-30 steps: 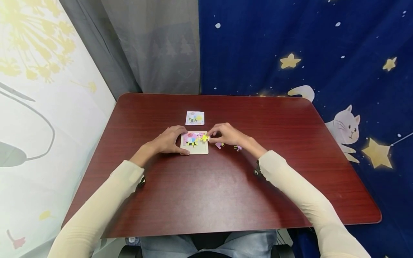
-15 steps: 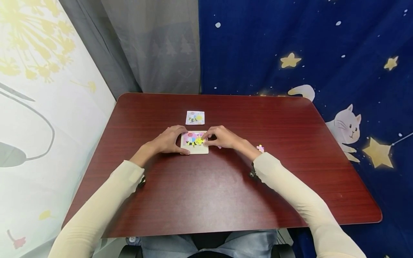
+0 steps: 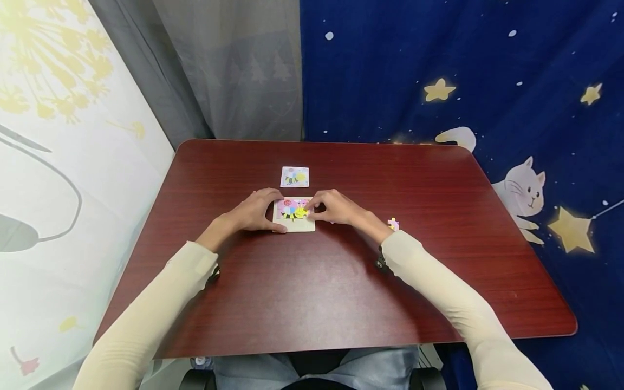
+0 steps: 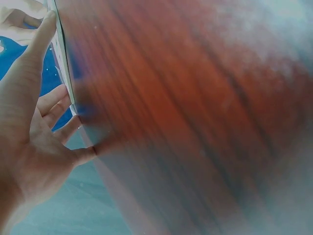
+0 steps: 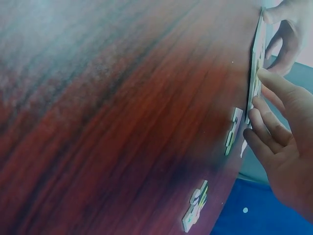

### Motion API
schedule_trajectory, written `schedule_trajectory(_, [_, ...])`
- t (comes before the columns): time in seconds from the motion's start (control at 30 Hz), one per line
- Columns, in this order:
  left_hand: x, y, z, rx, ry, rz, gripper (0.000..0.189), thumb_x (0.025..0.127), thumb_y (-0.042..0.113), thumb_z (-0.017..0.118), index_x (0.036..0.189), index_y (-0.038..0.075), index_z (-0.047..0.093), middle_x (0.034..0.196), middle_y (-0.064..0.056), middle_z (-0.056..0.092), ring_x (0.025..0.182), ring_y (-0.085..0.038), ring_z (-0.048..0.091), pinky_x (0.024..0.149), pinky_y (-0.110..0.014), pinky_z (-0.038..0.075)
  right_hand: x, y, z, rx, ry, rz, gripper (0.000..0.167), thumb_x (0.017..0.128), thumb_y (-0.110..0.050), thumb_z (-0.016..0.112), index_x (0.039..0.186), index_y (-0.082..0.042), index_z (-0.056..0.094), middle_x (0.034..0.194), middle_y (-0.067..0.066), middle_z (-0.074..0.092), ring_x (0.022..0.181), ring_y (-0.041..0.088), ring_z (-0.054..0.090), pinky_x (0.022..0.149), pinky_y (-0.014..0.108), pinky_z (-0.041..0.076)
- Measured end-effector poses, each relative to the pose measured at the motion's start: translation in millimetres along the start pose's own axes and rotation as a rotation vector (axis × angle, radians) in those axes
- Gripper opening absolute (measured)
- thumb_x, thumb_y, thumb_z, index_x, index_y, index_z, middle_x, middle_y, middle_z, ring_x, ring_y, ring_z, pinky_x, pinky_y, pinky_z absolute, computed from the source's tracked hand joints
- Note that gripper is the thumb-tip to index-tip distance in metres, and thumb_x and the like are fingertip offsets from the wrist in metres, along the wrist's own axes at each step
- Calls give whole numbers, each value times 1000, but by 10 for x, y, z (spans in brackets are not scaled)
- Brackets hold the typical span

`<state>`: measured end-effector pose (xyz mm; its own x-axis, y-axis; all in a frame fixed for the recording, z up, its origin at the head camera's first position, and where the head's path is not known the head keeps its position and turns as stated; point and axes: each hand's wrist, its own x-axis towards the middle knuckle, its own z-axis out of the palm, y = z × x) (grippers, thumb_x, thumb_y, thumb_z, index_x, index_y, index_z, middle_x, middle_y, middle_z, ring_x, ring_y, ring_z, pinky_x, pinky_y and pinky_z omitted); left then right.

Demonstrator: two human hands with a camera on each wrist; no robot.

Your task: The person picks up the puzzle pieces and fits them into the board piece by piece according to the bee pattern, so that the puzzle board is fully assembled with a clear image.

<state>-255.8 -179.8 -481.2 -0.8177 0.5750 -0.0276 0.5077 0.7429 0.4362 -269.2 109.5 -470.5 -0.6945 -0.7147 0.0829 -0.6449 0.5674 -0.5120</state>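
Observation:
A small pale puzzle board (image 3: 294,226) lies on the table, its upper part filled with pink, blue and yellow bee-picture pieces. My left hand (image 3: 252,212) holds the board's left side, thumb at the near corner and fingers at the far one. The thumb (image 4: 43,36) meets the board edge (image 4: 67,73) in the left wrist view. With thumb and index finger, my right hand (image 3: 337,208) pinches a yellow puzzle piece (image 3: 301,213) against the board, beside the placed pieces. The fingertips partly hide that piece.
Above the board lies a picture card (image 3: 294,177). A loose pink piece (image 3: 394,223) sits by the right wrist. In the right wrist view, puzzle pieces (image 5: 234,131) and another cluster (image 5: 195,206) lie on the brown table (image 3: 312,292).
My right hand has moved left over the board with the yellow piece, which now sits against the placed pieces. The left hand stays at the board's left side.

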Motion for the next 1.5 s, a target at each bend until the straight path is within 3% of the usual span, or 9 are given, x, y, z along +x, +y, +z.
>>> schedule_trajectory(0.73, [4,3,-5,-5,7,3,100,74,64,87,147,5,51,152,-11,47,144,-29,39,123,-56,22,8,16,33,-53,-21,-34,23,95,-26,77,116,-16,79,111,1,67,95,16,64,84,30,52])
schedule_trajectory(0.97, [9,-1,-1,1,10,1,100,74,64,87,147,6,52,152,-11,47,144,-28,38,123,-55,22,31,-21,28,-79,-41,-14,23,96,-26,75,117,-16,79,115,0,67,107,17,61,93,34,51])
schedule_trajectory(1.5, [14,-16,-5,12,0,14,102,74,66,86,148,5,51,153,-12,46,144,-31,39,122,-54,25,31,-76,103,-159,6,-68,22,99,-20,73,120,-15,79,113,2,69,104,18,60,90,35,52])
